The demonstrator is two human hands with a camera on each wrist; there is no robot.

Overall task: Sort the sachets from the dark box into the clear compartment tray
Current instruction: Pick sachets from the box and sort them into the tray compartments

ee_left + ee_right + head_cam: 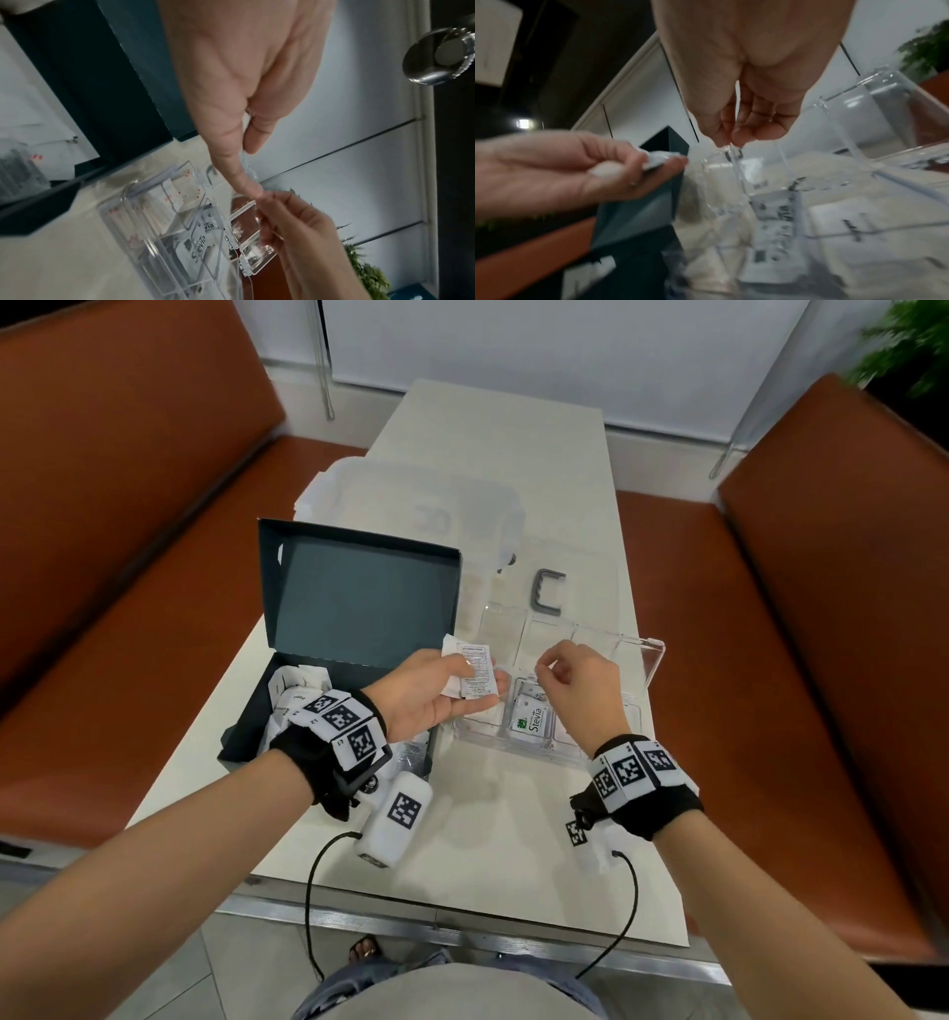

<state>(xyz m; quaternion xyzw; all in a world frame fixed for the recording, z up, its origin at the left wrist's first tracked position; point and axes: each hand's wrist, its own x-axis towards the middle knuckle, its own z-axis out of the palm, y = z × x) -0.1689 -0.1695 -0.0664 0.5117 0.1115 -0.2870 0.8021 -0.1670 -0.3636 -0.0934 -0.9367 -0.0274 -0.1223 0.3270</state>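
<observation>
The dark box [246, 737] stands open at the left with its lid [359, 598] upright and several white sachets [298, 690] inside. My left hand [477, 690] is palm up between box and tray, and its thumb and fingers hold a few white printed sachets [475, 667]. They show as crumpled white edges [659, 160] in the right wrist view. The clear compartment tray [652, 660] lies to the right, with Stevia sachets [531, 721] in a near middle compartment. My right hand [542, 667] hovers over the tray, its thumb and forefinger pinching something small and clear [729, 147].
A frosted plastic bin [411, 505] sits behind the dark box. A grey U-shaped clip [547, 595] lies beyond the tray. Orange bench seats [821, 660] flank the narrow white table [488, 855]. A white sensor pack [398, 814] and cables hang at my wrists.
</observation>
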